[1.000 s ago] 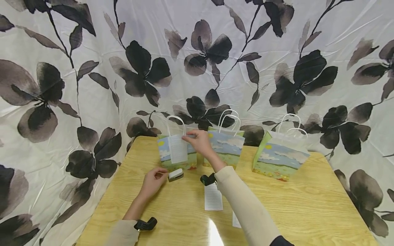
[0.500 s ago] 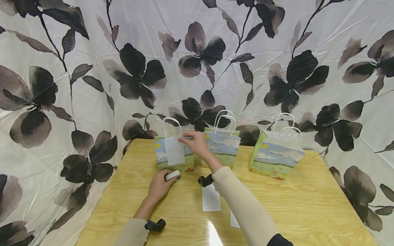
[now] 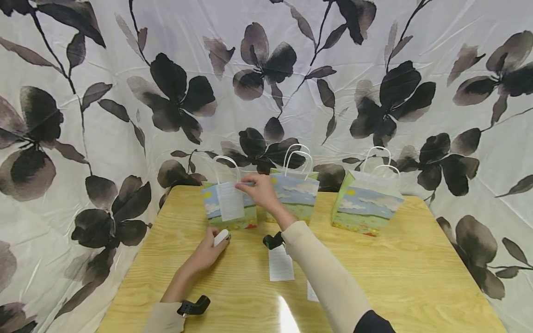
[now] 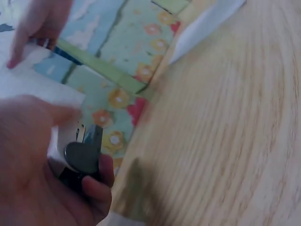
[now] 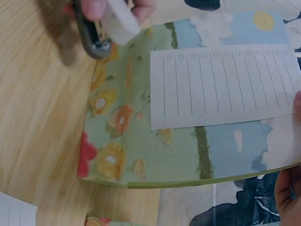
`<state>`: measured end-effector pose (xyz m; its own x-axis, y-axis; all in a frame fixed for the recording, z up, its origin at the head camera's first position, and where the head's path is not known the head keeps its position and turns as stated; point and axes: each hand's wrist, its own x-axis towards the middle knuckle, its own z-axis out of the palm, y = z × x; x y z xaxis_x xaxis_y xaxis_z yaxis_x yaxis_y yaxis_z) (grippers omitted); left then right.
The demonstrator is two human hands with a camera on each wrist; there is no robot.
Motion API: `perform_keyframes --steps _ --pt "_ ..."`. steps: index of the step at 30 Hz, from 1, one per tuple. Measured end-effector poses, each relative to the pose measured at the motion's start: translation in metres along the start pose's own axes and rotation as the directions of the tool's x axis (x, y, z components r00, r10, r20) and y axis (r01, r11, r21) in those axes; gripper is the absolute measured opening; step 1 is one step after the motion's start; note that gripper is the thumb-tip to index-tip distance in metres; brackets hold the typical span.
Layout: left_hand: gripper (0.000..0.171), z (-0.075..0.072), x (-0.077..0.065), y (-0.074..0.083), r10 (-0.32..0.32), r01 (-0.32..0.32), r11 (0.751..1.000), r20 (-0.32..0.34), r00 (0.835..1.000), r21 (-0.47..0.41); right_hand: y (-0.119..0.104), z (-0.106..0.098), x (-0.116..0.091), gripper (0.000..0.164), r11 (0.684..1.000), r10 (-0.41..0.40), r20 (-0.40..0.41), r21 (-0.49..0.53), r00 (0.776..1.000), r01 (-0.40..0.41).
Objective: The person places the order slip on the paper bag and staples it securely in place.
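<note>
Item: lined checklist sheet (image 3: 231, 201), white, with a row of small boxes. It is hanging upright against the front of the leftmost gift bag (image 3: 250, 216), top end near the rim and white twisted handle (image 3: 225, 158).

Item: compact stapler (image 3: 221, 237), white over dark grey. It is sitting in the left hand (image 3: 210, 249), just in front of the bag's lower part, below the sheet.

Companion pieces: middle gift bag (image 3: 296, 190) and rightmost gift bag (image 3: 366, 209) are standing alongside; a loose lined sheet (image 3: 281, 267) is lying on the wooden table (image 3: 233, 291), and a further sheet (image 3: 312, 292) is showing partly from under the right sleeve (image 3: 322, 273).

Risks, as judged: the sheet is depending on one grip near its top, so a slackening pinch could be letting it slide or skew. The light bag could be tipping if the stapler were bumping it. A careless bite could be catching a fingertip or the handle.

Fingers, right hand (image 3: 261, 190): the thumb is pressing in front, fingers behind, pinching sheet and bag wall together, with little gap.

Fingers, left hand: they are curling round the stapler; the thumb's exact pressure cannot be told, being blurred.
</note>
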<state>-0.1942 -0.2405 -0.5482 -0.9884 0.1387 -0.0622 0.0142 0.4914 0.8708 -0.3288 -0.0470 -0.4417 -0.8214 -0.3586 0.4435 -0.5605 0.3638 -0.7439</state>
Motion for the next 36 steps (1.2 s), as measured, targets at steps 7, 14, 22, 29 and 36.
perform_keyframes --steps 7,14,22,29,36 --pt "0.043 -0.015 -0.005 0.014 0.013 -0.024 0.979 -0.055 0.998 -0.205 0.001 0.006 0.005 0.015 1.000 0.012 -0.024 -0.016 1.000 -0.013" --pt "0.058 -0.035 -0.019 0.020 0.007 -0.067 0.963 -0.221 0.975 -0.263 -0.006 0.017 0.007 0.016 1.000 0.020 -0.006 0.001 1.000 -0.020" --pt "0.058 -0.040 -0.005 0.062 0.036 -0.198 0.898 -0.382 0.923 -0.393 0.005 0.004 0.005 0.016 0.999 -0.035 -0.049 0.027 0.998 0.037" --pt "0.055 -0.061 0.005 0.089 0.139 -0.311 0.883 -0.438 0.888 -0.351 0.003 0.009 0.005 0.017 1.000 -0.012 -0.035 0.018 0.999 0.013" --pt "0.055 -0.075 0.027 0.104 0.315 -0.420 0.882 -0.396 0.862 -0.213 0.003 0.008 0.006 0.016 0.999 -0.040 -0.044 0.018 0.998 0.041"
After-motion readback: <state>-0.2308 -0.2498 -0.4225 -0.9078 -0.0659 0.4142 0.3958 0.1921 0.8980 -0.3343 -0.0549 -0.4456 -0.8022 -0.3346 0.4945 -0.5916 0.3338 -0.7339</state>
